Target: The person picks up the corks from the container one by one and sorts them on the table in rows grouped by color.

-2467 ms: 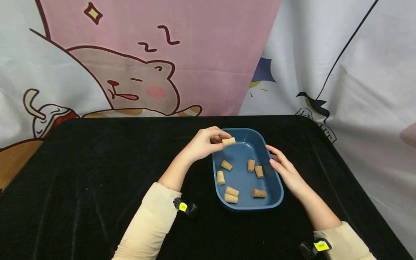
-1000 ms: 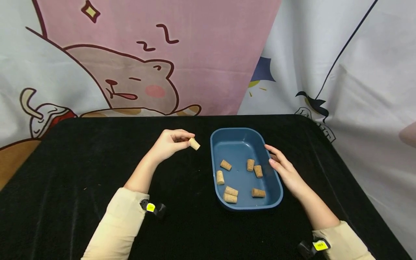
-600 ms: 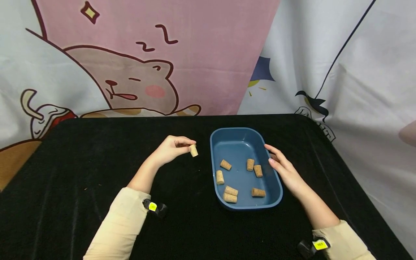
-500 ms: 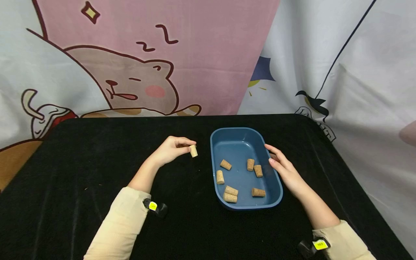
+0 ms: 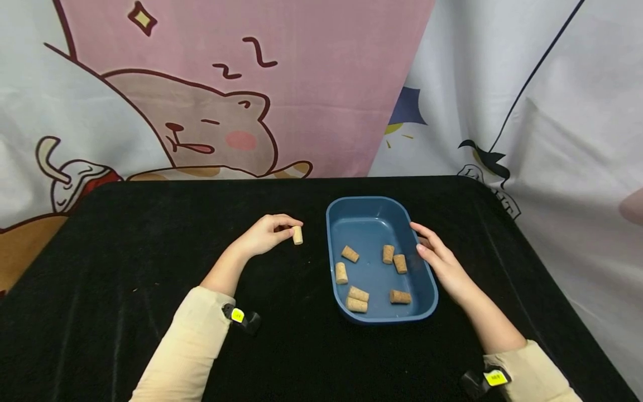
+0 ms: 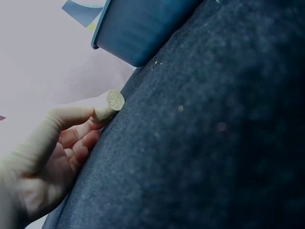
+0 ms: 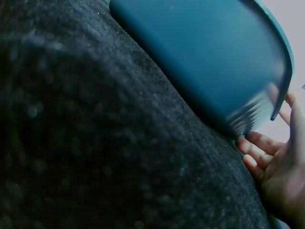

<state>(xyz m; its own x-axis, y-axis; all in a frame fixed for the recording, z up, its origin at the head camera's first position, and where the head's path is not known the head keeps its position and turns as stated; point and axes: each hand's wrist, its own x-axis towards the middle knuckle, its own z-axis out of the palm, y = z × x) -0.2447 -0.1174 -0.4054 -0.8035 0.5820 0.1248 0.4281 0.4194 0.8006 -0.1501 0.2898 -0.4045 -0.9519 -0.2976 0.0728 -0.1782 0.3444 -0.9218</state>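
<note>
A pale wine cork point(image 5: 298, 235) is pinched between the thumb and fingertips of my left hand point(image 5: 262, 235), low over the black cloth left of the blue tub point(image 5: 369, 231). It stands near upright in the head view, and its round end faces the camera in the left wrist view. My right hand point(image 5: 444, 268) rests against the tub's right side, thumb and forefinger at the rim. In the right wrist view the other fingers point(image 7: 259, 143), loosely bent, touch low on the outer wall. Several corks lie on the tub's floor, among them a dark brown cork point(image 5: 400, 297).
Black cloth point(image 5: 166, 251) covers the table, with tiny crumbs on it left of the tub. A printed curtain point(image 5: 326, 84) hangs behind the table's far edge. Bands with small cameras sit on both wrists, over beige sleeves point(image 5: 188, 340).
My left hand has carried the cork from above the tub leftward out past its rim, then lower toward the cloth, turning it near upright. My right hand and the tub have stayed put.
</note>
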